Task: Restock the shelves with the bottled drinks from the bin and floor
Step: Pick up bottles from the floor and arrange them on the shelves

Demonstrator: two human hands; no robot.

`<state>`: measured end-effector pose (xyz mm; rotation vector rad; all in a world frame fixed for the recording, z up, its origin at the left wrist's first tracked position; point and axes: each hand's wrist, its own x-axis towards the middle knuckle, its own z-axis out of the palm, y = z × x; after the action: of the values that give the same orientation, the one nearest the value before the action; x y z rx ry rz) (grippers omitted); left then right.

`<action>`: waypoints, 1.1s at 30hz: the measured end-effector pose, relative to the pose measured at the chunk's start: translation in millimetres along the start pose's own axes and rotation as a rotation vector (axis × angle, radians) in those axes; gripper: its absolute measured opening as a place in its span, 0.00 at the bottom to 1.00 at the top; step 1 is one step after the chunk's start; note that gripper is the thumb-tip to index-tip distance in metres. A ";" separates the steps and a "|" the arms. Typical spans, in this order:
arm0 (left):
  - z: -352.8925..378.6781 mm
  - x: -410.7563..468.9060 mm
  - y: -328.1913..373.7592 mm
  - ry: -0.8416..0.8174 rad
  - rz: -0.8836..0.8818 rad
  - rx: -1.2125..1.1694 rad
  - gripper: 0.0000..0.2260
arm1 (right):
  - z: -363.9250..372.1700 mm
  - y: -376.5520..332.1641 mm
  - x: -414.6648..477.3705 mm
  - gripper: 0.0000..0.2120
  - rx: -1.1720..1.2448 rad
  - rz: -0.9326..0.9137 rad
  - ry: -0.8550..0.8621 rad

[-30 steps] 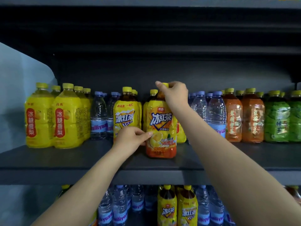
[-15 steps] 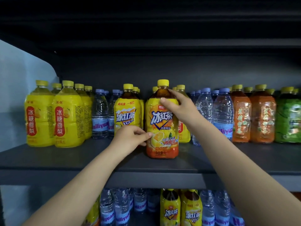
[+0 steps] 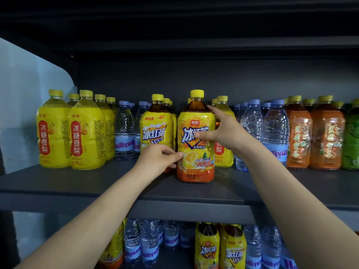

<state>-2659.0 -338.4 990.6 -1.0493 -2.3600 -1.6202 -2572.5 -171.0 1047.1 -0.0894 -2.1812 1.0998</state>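
Note:
An iced tea bottle [image 3: 196,152] with a yellow cap and a yellow-orange label stands upright near the front of the dark shelf [image 3: 77,183]. My left hand [image 3: 158,159] holds its lower left side, thumb and fingers curled against the label. My right hand [image 3: 221,131] grips the bottle's upper right side, thumb across the label and index finger up at the shoulder. Behind it stand more iced tea bottles [image 3: 156,129] in a row.
Yellow pear drink bottles [image 3: 86,133] fill the shelf's left end, water bottles [image 3: 124,133] stand beside them and again right of centre [image 3: 274,133]. Orange tea bottles [image 3: 326,136] and green ones [image 3: 351,144] are at the right. The lower shelf holds water and iced tea [image 3: 206,247].
My right hand came down from the bottle's cap to its upper right side. The left hand stayed low on the label. The bottle stands in the same place on the shelf.

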 end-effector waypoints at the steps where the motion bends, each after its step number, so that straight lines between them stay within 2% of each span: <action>1: 0.1 1.5 -0.6 0.001 -0.004 0.001 0.09 | 1.7 1.5 2.5 0.46 -0.012 -0.002 0.006; 7: 1.8 12.2 -8.3 0.029 -0.002 0.062 0.09 | 15.5 14.3 21.7 0.49 -0.128 0.001 0.066; 17: 1.2 25.8 -16.8 0.033 0.030 0.053 0.09 | 26.2 19.6 34.8 0.47 -0.321 -0.023 0.104; 24: 2.3 27.0 -19.6 0.035 0.045 0.026 0.08 | 28.4 21.1 28.7 0.46 -0.322 -0.018 0.110; 28: 1.3 26.7 -20.1 0.018 0.042 0.023 0.08 | 34.2 20.3 21.6 0.45 -0.263 0.029 0.129; 33: -5.6 19.3 -19.2 0.020 0.050 0.025 0.07 | 38.9 14.3 14.1 0.44 -0.300 0.074 0.148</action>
<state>-2686.5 -337.7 986.3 -1.0738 -2.3161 -1.5721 -2610.1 -183.6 1028.4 -0.3752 -2.2062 0.7703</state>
